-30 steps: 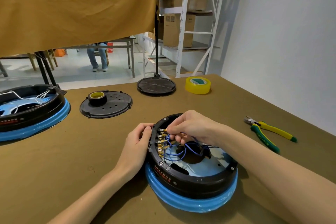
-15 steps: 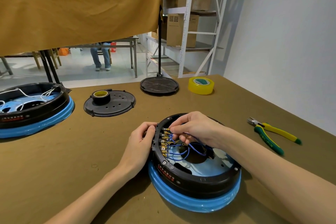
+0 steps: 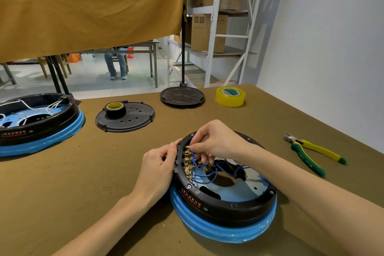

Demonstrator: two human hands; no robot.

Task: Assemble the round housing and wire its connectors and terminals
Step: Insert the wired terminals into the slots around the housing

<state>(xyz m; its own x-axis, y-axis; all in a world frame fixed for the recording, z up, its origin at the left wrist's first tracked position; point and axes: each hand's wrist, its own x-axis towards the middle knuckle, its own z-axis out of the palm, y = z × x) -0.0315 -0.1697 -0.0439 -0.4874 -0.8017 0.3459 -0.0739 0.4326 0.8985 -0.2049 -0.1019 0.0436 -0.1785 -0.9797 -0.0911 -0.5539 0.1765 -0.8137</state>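
A round black housing (image 3: 224, 203) with a blue rim lies open side up at the table's near centre. A column of brass terminals (image 3: 188, 162) runs down its left inner wall, and blue wires (image 3: 204, 176) loop from them toward the middle. My left hand (image 3: 160, 164) grips the housing's left outer wall beside the terminals. My right hand (image 3: 216, 141) reaches in from the right and pinches a wire's connector at the topmost terminal.
A second housing (image 3: 39, 129) with white wires sits at the left edge. A black cover plate (image 3: 133, 119) carries a tape roll (image 3: 114, 108). Farther back lie a round black lid (image 3: 182, 96) and yellow tape (image 3: 230, 96). Green-yellow pliers (image 3: 311, 155) lie to the right.
My right hand's fingertips have shifted up the terminal column to the topmost terminal. My left hand keeps its hold on the wall.
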